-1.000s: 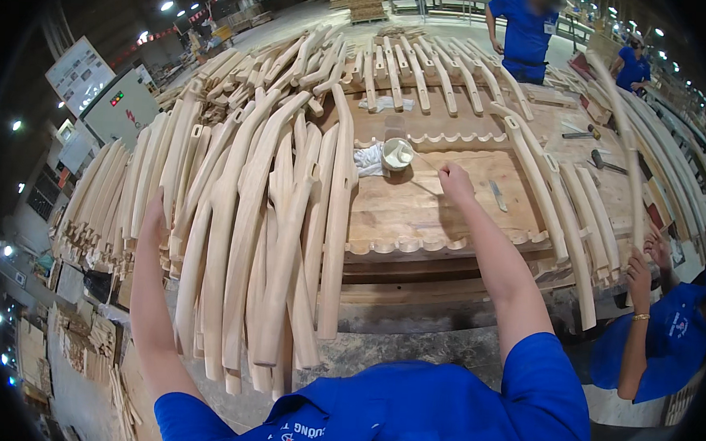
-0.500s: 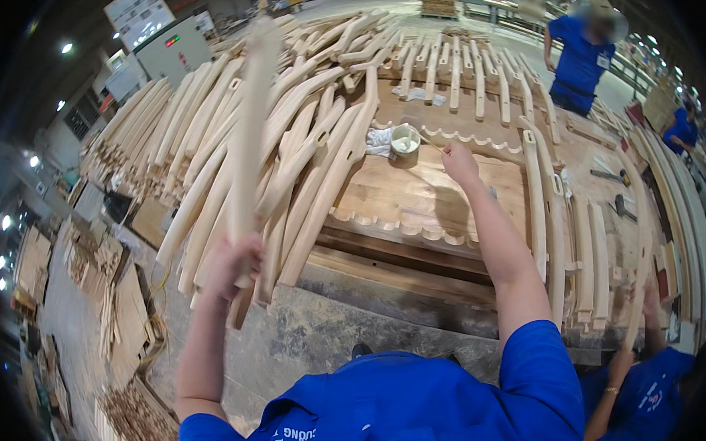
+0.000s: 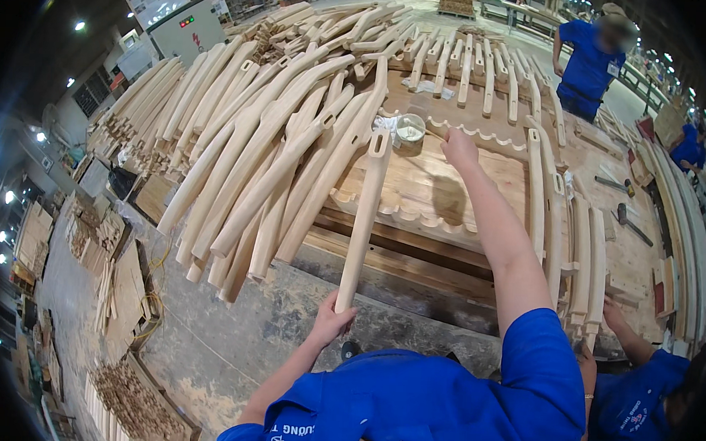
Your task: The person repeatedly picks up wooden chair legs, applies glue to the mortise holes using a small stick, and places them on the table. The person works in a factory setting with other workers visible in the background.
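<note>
We hold a long pale wooden chair leg (image 3: pixel 362 221) by its near end in our left hand (image 3: pixel 330 319), fingers wrapped around it, so that it slants up and away from us over the near edge of the workbench (image 3: pixel 413 283); its far end, with a slot cut in it, lies above the carved wooden panel (image 3: pixel 442 189) on the bench. Our right hand (image 3: pixel 457 146) reaches far across that panel, closed around a thin stick or brush handle (image 3: pixel 433 133) just right of a small round tin of white glue (image 3: pixel 409 132). A big heap of similar curved legs (image 3: pixel 245 143) lies to the left. On the right, more legs (image 3: pixel 564 231) stand in a row, with a hammer (image 3: pixel 632 223) beyond. A co-worker in blue (image 3: pixel 589 61) stands far right, another (image 3: pixel 639 403) crouches near right.
</note>
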Tool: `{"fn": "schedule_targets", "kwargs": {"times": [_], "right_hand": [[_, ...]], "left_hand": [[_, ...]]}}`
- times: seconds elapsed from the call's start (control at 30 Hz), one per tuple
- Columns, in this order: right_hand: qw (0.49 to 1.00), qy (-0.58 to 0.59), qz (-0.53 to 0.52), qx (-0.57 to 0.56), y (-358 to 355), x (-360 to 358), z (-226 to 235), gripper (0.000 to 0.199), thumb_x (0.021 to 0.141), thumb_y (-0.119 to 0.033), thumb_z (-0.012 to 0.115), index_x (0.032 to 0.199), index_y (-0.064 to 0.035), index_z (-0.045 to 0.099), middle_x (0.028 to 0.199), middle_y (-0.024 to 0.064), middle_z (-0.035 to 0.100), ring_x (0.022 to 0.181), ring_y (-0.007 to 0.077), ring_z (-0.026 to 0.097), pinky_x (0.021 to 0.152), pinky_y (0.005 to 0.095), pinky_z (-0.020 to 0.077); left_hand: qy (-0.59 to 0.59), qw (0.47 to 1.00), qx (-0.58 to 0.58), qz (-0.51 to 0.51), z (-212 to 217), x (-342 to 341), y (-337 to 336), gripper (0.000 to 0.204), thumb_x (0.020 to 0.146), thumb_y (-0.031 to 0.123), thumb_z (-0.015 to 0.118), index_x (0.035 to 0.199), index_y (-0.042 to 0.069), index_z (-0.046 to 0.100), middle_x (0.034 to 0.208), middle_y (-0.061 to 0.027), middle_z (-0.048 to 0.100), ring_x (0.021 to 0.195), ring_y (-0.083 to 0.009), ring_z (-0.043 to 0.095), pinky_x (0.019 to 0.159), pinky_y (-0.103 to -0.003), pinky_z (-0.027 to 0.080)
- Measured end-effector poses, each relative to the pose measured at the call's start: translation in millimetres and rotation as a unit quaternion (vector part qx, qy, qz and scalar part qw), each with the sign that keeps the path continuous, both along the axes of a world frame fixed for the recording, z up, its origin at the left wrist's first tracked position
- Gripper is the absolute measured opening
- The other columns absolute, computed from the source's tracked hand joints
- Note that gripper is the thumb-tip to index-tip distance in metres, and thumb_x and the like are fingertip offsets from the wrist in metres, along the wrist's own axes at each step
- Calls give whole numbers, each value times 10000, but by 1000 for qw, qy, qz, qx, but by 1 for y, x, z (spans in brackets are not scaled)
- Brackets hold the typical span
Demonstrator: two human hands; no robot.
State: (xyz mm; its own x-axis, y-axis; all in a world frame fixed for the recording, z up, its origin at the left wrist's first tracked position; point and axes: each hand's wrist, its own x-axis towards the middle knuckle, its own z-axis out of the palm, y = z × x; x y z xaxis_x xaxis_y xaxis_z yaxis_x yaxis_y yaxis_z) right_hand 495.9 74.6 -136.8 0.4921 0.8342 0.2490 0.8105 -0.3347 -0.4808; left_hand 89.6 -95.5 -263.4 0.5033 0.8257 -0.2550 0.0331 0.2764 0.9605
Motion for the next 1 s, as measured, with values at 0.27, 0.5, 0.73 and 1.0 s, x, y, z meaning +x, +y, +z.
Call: {"fn": "schedule_targets", "kwargs": {"times": [0.27, 0.5, 0.73, 1.0], "right_hand": [[999, 8, -33, 39, -3, -7, -14, 183, 836, -165, 481, 944, -70, 595, 986, 151, 627, 945, 321, 587, 785, 448, 464], [996, 22, -78, 35, -5, -10, -14, 186, 819, -196, 503, 923, -80, 604, 960, 130, 637, 916, 304, 597, 753, 427, 472], [993, 22, -113, 29, -11, -14, -16, 226, 843, -222, 478, 958, -92, 624, 978, 130, 643, 930, 304, 600, 777, 417, 473], [993, 89, 26, 74, -36, -11, -4, 279, 838, -304, 543, 897, -50, 642, 841, 134, 653, 822, 281, 617, 716, 378, 461]], "left_hand": [[97, 986, 131, 30, -61, -19, 23, 504, 760, 124, 656, 1220, 44, 468, 839, -21, 541, 623, -94, 511, 532, -253, 442], [25, 998, 48, -27, -84, -27, 46, 495, 761, 113, 651, 1215, 48, 463, 817, -16, 526, 645, -100, 522, 539, -249, 447], [162, 981, 38, -102, -54, -22, 43, 506, 827, 87, 571, 1281, 60, 347, 781, -37, 517, 555, -121, 534, 486, -270, 453], [-13, 993, -56, -104, 10, -18, 9, 633, 875, 116, 510, 1394, 104, 148, 779, -64, 486, 500, -131, 516, 448, -266, 444]]}}
